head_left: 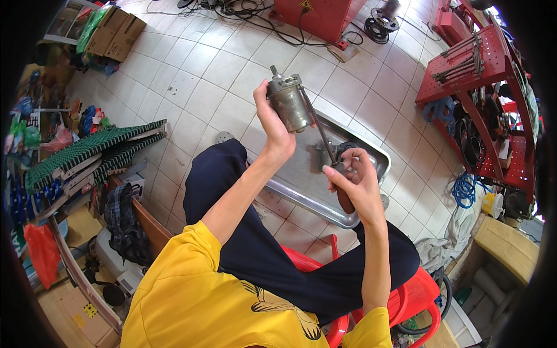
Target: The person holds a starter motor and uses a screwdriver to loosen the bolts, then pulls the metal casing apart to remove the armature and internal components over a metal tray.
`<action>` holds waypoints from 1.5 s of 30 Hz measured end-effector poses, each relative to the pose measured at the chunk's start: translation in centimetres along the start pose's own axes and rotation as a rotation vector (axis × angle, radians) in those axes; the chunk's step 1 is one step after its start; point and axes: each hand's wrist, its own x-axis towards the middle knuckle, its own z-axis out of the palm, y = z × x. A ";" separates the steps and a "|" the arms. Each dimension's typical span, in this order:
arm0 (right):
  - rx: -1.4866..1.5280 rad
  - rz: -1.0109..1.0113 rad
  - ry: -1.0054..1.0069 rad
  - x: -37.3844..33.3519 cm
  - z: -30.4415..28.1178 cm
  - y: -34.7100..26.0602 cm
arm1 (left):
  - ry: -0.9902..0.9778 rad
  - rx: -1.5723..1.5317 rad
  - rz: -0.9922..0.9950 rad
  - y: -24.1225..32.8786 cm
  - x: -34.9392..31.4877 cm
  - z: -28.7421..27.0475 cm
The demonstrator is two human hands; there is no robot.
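My left hand (274,124) is wrapped round a metal cylindrical motor (291,110), raised above the tray, with its thin shaft end pointing up and to the left. In my right hand (361,181) is a long screwdriver (318,123) with a dark shaft and a reddish-brown handle. The screwdriver's tip reaches the flange near the motor's upper end; whether it sits on a screw is too small to tell. Below the hands stands a silver metal tray (301,204), where a greyish metal part (328,152) lies, partly covered by the screwdriver and my right hand.
A red perforated tool cart (445,75) with rods on top stands at the right, near a blue coiled hose (464,190). Black cables (255,29) run across the tiled floor by a red machine (319,17). Green-black folded slats (96,153) lie at the left.
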 end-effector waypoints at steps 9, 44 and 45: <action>0.082 0.044 -0.120 0.3 -0.3 -0.4 | -0.072 -0.020 -0.025 0.7 -0.9 0.7; -0.020 0.031 -0.114 0.3 0.4 0.5 | -0.040 0.005 -0.032 0.6 -0.8 0.7; 0.085 0.045 -0.122 0.3 0.5 0.6 | -0.025 0.002 -0.021 0.5 -0.3 0.4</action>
